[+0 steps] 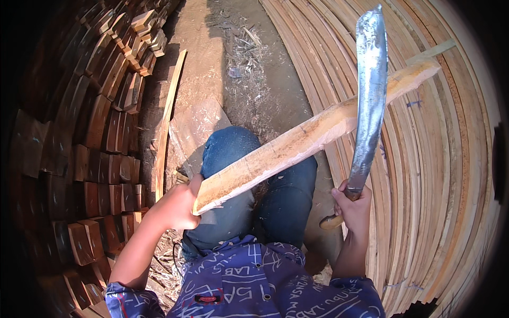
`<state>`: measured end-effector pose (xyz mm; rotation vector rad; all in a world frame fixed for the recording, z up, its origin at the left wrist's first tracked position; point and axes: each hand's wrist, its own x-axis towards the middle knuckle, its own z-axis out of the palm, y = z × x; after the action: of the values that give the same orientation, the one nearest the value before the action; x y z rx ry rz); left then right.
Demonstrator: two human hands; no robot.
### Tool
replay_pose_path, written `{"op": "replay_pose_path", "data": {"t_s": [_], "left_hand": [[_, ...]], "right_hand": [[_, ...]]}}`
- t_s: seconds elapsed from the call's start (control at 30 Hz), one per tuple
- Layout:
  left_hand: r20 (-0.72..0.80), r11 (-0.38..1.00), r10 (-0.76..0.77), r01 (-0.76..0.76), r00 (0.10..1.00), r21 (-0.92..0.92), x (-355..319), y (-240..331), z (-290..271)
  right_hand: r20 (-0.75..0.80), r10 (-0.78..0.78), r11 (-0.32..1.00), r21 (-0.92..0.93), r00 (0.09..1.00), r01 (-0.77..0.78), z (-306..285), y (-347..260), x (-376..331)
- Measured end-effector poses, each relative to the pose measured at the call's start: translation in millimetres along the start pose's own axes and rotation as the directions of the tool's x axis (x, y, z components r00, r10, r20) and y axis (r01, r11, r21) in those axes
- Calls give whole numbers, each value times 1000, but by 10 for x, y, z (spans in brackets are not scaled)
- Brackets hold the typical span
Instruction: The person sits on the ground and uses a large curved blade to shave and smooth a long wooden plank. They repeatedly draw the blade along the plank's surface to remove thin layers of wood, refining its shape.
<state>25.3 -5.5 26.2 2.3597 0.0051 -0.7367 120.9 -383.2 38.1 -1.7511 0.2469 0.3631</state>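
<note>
Long, pale, rough-hewn wooden beam, held slantwise above the thighs, with twelve o'clock taken as the top of the head view. Points its far end toward two o'clock, over the stack of long, pale brown boards at three o'clock; keeps its near end between seven and eight. Runs along its long axis on that same two-to-eight line, darker grain streaking the upper face.

Crossed near its far part by a broad, curved, grey steel machete, tip just past twelve. Cannot tell whether touching there.

Printed all over with white letters and figures: the purple-blue cotton shirt at six o'clock, with a small black patch bearing a red oval on it. Marked on the board stack with short blue strokes, too small to make out.

Gripped at the near end by the bare left hand, closed tight, fingertips hidden from view. Clasped in the bare right hand, at four o'clock: the machete's brown, hooked handle, fingers curled round, butt jutting toward eight.

Seen below the beam: dusty blue denim trousers. Stacked at nine: reddish-brown wooden blocks.
</note>
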Motion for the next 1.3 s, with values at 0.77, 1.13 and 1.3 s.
{"op": "replay_pose_path", "data": {"t_s": [0.77,1.13,1.3], "left_hand": [[-3,995,90,-90,996,-45,49,24,-35],[94,999,4,0,996,-46,39,-24,-69],[84,998,-4,9,996,-60,2,-54,-21]], "right_hand": [[63,24,948,-320,998,-3,169,225,-106],[86,54,954,-297,995,-26,220,253,-142],[-4,71,997,6,997,-71,97,96,-81]]}}
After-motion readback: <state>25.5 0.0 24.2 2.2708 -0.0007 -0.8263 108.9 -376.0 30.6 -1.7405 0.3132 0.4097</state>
